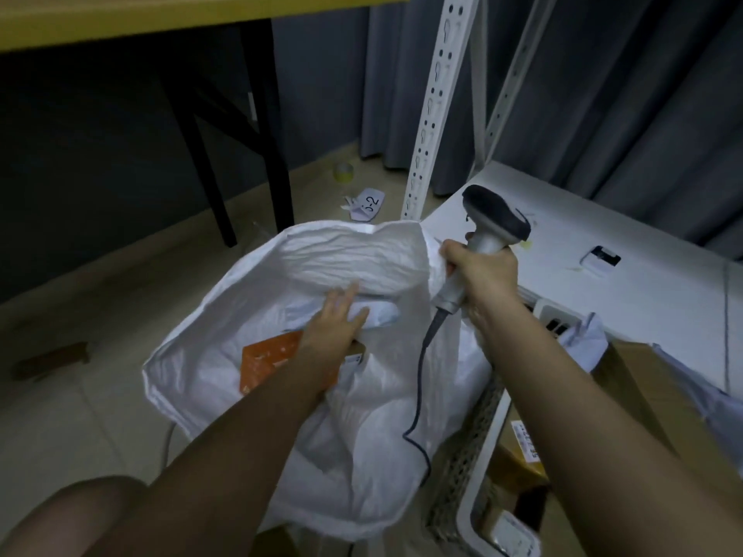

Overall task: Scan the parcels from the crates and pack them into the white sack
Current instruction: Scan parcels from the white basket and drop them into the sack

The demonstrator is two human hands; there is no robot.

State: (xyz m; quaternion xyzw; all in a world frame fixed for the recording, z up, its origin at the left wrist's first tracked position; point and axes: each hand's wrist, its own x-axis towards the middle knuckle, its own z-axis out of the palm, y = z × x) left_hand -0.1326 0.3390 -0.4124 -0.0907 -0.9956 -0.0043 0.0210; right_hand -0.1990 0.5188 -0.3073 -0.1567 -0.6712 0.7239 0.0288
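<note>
White sack (225,367) sits open on the floor, mouth up, rim crumpled, right edge against the white crate (488,448). Inside: an orange parcel (267,365) lying flat near the middle, and a pale white parcel (380,313) higher up by the far fold of the sack.

Left hand (335,321) is down in the sack mouth, fingers straight and spread, grip released, fingertips resting on the pale parcel. Left forearm crosses over the orange one.

Right hand (480,271) has its grip clenched round the handle of the barcode scanner (488,227), dark head pointing up and away. The same hand looks to pinch the sack's right rim against the handle; can't tell for sure. Scanner cable (418,379) hangs down across the sack in a loop.

Crate at right holds brown cardboard parcels (518,440), one with a printed label. Above it a white shelf (643,271) carries a small white-and-black device (601,259). Perforated white upright (436,102) rises behind the sack.

On the floor beyond: a tape roll (344,171) and a paper tag marked "5-2" (368,205). Black-legged counter (193,18) with yellow top at upper left, grey curtain (643,94) at back.
</note>
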